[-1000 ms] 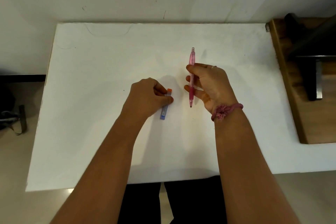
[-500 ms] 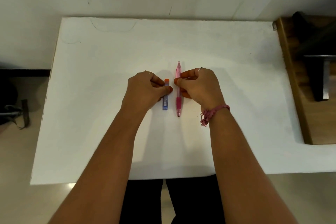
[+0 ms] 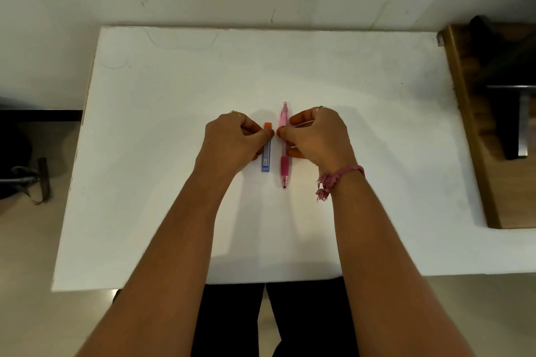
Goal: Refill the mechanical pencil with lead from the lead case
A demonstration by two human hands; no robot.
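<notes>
The left grip point(image 3: 236, 143) covers part of the lead case point(image 3: 266, 153); its label is too small to read. The right grip point(image 3: 317, 135) hides part of the pencil point(image 3: 284, 151).

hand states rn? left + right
Left hand: closed on the lead case, on the table.
Right hand: closed on the pink mechanical pencil.

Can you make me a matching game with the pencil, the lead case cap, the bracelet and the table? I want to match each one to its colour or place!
Things:
1. pencil
2. lead case cap
3. bracelet
4. table

Clues:
A. white
B. orange
C. on the right wrist
D. pink, by the right hand

Pairs: 1-D, 2-B, 3-C, 4-A
</notes>
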